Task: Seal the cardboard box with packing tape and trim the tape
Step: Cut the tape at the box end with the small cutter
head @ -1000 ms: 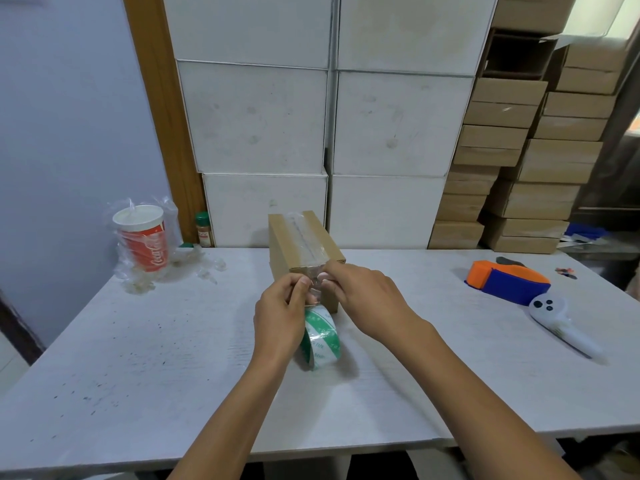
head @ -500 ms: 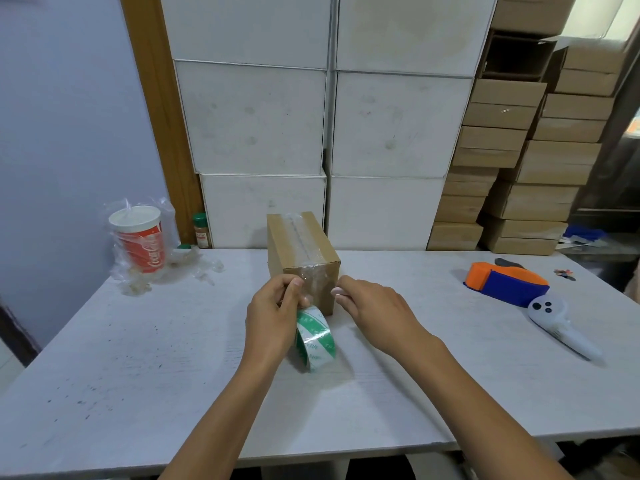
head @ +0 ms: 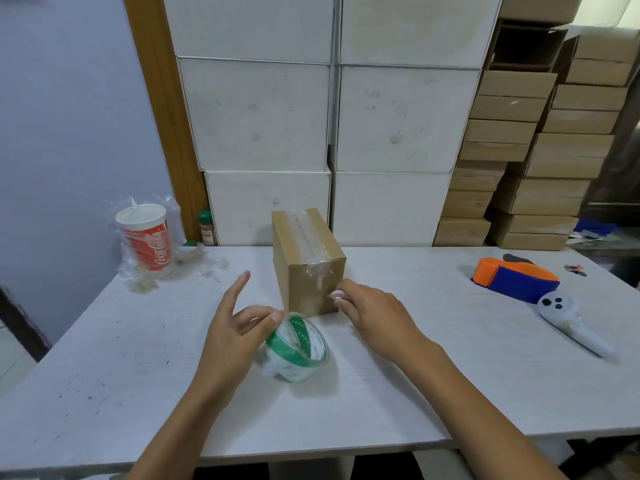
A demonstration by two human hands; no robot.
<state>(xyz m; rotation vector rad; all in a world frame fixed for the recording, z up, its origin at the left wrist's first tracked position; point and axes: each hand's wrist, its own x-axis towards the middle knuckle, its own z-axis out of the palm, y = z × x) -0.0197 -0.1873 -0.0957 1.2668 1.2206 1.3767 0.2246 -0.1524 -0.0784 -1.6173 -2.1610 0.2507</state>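
Note:
A small brown cardboard box (head: 301, 268) stands upright in the middle of the white table (head: 450, 393). A strip of clear tape (head: 304, 230) runs along its top and down its near face. My right hand (head: 374, 313) has its curled fingertips against the lower right of that near face, at the tape's end. The green-and-white roll of packing tape (head: 298, 348) lies tilted and blurred on the table just in front of the box. My left hand (head: 232, 337) is beside it with fingers spread, fingertips at the roll's upper rim.
An orange-and-blue tape dispenser (head: 512, 278) and a white handheld controller (head: 568, 323) lie at the right. A red paper cup (head: 147, 237) in plastic wrap and a small bottle (head: 206, 228) stand at the back left. White boxes (head: 259, 116) and brown cartons (head: 519, 168) are stacked behind.
My left hand has let its fingers spread and the roll has dropped lower and tilted toward the table. My right hand has slid down the box's near face to its lower right.

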